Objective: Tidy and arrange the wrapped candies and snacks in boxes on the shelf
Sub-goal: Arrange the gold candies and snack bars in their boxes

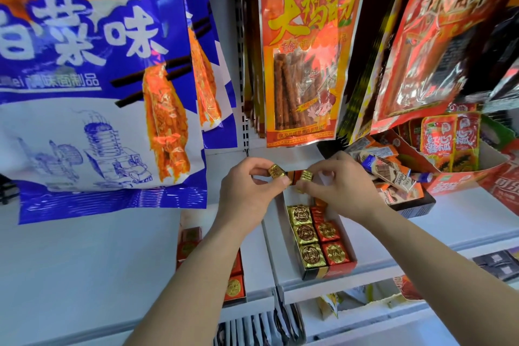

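Left hand [247,191] pinches a gold-wrapped candy [276,171] between thumb and fingertips. Right hand [339,188] pinches a second gold candy [306,176] close beside it, both held above the back end of the candy box [328,271]. Box sits at the front edge of the white shelf [463,219], with gold squares [304,233] in the left column and red squares [328,232] in the right.

head cam | faces forward-down at shelf [463,219] | close — blue hanging bag [92,64] fills upper left

Blue-and-white snack bag [84,78] left, orange bag [303,50] centre, red bag [435,36] right.
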`<control>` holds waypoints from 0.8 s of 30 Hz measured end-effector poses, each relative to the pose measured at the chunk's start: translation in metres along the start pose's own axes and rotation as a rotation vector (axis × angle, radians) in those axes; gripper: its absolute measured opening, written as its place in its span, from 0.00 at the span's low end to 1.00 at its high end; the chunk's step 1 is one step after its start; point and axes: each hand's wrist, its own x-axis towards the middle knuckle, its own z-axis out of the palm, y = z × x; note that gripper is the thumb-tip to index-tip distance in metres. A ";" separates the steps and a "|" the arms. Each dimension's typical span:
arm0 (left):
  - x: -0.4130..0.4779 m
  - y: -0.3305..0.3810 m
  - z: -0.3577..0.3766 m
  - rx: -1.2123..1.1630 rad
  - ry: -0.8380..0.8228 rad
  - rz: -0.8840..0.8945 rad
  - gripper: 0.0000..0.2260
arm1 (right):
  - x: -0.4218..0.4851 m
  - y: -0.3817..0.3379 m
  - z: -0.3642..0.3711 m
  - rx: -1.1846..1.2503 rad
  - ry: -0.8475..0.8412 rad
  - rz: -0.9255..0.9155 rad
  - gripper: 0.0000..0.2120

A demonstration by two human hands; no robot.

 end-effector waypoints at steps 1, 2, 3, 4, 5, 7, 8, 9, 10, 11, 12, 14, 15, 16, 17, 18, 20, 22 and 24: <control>-0.002 0.001 0.000 -0.024 -0.022 -0.001 0.11 | -0.006 -0.004 -0.005 0.134 0.015 0.023 0.10; -0.004 0.002 0.000 -0.051 -0.055 -0.008 0.11 | -0.014 -0.008 -0.012 0.267 -0.001 0.050 0.08; -0.007 0.003 0.000 -0.086 -0.105 -0.024 0.12 | -0.023 -0.011 -0.019 0.393 -0.033 0.069 0.07; -0.011 0.005 0.000 -0.127 -0.170 -0.045 0.12 | -0.033 -0.013 -0.025 0.510 -0.058 0.083 0.08; -0.015 0.006 0.001 -0.165 -0.238 -0.059 0.13 | -0.044 -0.013 -0.031 0.616 -0.072 0.098 0.10; -0.023 0.007 0.001 -0.234 -0.356 -0.066 0.14 | -0.061 -0.014 -0.042 0.784 -0.080 0.125 0.12; -0.026 0.007 0.001 -0.276 -0.400 -0.068 0.14 | -0.067 -0.014 -0.046 0.841 -0.085 0.130 0.13; -0.029 0.008 0.000 -0.314 -0.434 -0.070 0.15 | -0.071 -0.014 -0.049 0.880 -0.093 0.129 0.14; -0.031 0.009 0.000 -0.345 -0.455 -0.074 0.15 | -0.073 -0.013 -0.051 0.909 -0.105 0.126 0.15; -0.033 0.009 -0.001 -0.367 -0.468 -0.079 0.15 | -0.075 -0.011 -0.053 0.928 -0.121 0.125 0.15; -0.033 0.008 -0.001 -0.385 -0.477 -0.084 0.16 | -0.075 -0.011 -0.054 0.943 -0.138 0.129 0.15; -0.033 0.006 -0.002 -0.417 -0.490 -0.085 0.16 | -0.074 -0.010 -0.054 0.972 -0.162 0.143 0.14; -0.032 0.005 -0.003 -0.427 -0.492 -0.081 0.16 | -0.074 -0.010 -0.053 0.985 -0.168 0.145 0.14; -0.032 0.005 -0.003 -0.435 -0.489 -0.075 0.17 | -0.074 -0.011 -0.053 0.992 -0.170 0.141 0.14; -0.032 0.005 -0.003 -0.443 -0.485 -0.069 0.17 | -0.073 -0.012 -0.053 0.996 -0.170 0.130 0.14; -0.033 0.006 -0.003 -0.452 -0.482 -0.063 0.17 | -0.073 -0.013 -0.052 0.997 -0.173 0.111 0.14; -0.033 0.008 -0.002 -0.454 -0.476 -0.046 0.17 | -0.073 -0.017 -0.049 0.979 -0.189 0.067 0.14; -0.033 0.008 -0.001 -0.436 -0.458 -0.025 0.17 | -0.073 -0.018 -0.046 0.928 -0.207 0.039 0.14; -0.033 0.009 0.001 -0.421 -0.427 -0.021 0.16 | -0.073 -0.018 -0.046 0.865 -0.212 0.021 0.15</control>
